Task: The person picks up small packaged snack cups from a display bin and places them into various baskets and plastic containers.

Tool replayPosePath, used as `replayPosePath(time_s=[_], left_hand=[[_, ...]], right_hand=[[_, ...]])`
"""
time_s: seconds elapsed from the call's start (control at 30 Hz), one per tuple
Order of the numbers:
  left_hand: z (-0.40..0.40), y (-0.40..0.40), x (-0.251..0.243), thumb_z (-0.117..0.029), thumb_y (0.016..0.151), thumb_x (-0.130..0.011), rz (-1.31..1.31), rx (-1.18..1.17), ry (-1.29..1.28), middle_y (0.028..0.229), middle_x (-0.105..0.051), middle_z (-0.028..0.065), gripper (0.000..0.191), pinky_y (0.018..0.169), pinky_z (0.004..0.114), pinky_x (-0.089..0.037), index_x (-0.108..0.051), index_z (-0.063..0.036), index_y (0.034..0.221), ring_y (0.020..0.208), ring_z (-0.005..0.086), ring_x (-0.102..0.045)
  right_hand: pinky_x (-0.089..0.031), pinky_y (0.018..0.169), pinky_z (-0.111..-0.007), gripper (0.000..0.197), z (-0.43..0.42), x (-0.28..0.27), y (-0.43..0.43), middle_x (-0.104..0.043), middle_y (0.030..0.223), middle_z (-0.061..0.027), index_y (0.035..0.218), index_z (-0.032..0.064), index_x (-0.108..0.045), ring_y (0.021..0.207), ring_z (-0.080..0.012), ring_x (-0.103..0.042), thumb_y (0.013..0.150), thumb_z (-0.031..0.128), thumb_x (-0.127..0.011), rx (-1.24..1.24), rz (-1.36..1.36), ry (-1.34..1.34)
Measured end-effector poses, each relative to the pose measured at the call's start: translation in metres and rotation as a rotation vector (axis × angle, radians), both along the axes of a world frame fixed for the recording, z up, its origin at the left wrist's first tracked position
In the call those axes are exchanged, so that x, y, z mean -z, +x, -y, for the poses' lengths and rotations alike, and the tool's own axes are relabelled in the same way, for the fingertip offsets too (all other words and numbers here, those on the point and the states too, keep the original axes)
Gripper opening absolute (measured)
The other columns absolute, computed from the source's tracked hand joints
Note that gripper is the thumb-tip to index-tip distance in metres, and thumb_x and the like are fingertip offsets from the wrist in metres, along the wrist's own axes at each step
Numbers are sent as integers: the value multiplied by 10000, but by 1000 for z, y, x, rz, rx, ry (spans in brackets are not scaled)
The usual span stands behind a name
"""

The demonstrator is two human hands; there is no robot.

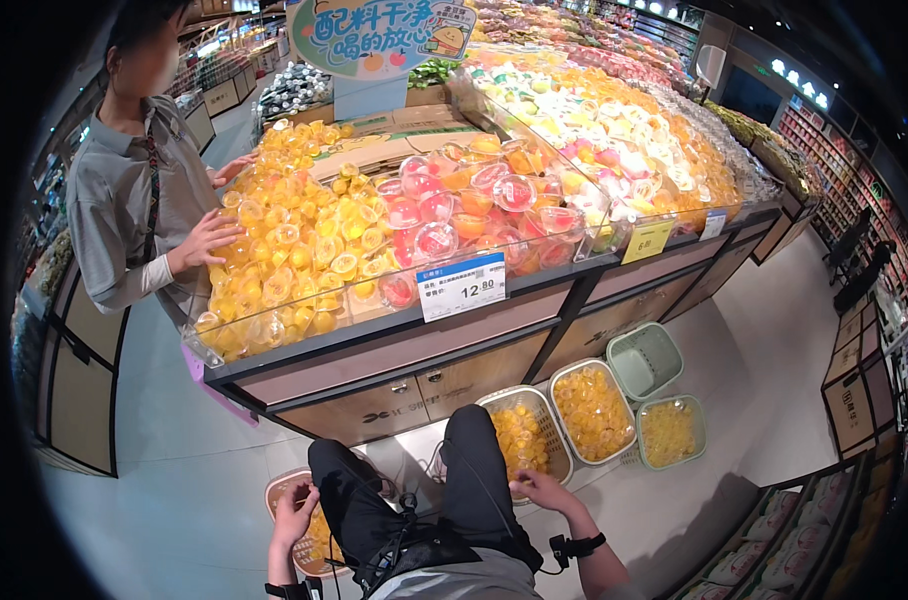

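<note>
My left hand (295, 511) hangs over a pinkish plastic basket (278, 487) that holds orange-yellow jelly cups, beside my left knee. Whether its curled fingers hold anything cannot be made out. My right hand (538, 491) is at the near rim of a white plastic basket (563, 450) full of orange jelly cups (520, 439); its fingertips are partly hidden among them. Before me stands a display bin with yellow jelly cups (281, 240) on the left and larger red and orange fruit jelly cups (454, 202) to the right, behind a clear plastic guard.
A second white basket (593, 409) and a pale green basket (671, 431) hold more jelly cups; another green basket (644, 360) stands behind them. At the left, a person (135, 180) in a grey shirt has both hands over the yellow cups. Shelves with packages (761, 540) stand lower right.
</note>
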State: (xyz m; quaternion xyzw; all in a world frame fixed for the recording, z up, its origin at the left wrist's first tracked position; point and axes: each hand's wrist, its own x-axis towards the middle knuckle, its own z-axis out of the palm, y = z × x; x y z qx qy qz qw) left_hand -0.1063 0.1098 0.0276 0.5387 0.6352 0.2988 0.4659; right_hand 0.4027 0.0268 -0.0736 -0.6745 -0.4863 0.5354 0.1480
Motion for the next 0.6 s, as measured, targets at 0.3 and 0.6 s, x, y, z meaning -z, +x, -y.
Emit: replayPosePath(time_s=[0.3,0.6], left_hand=[[-29,49,67,-125,954,-676,270,201,-59,970,-662,27,316,882,271,-516,-585,14,1224,920,111,-631],[-26,32,116,-155,933,-700,243,282,-37,974,-710,72,309,862,280,-528,-632,-2,1192,931,139,-672]], right_hand=[[-448,956,-281,654,88,36,-1,-634,1257,22,1368,90,-561,1185,-103,-557,957,599,-553,340,-563,-722],[-525,944,-367,479,93,17,-57,-706,1144,-83,1238,35,-637,1027,-219,-665,910,380,-690,914,-625,-691]])
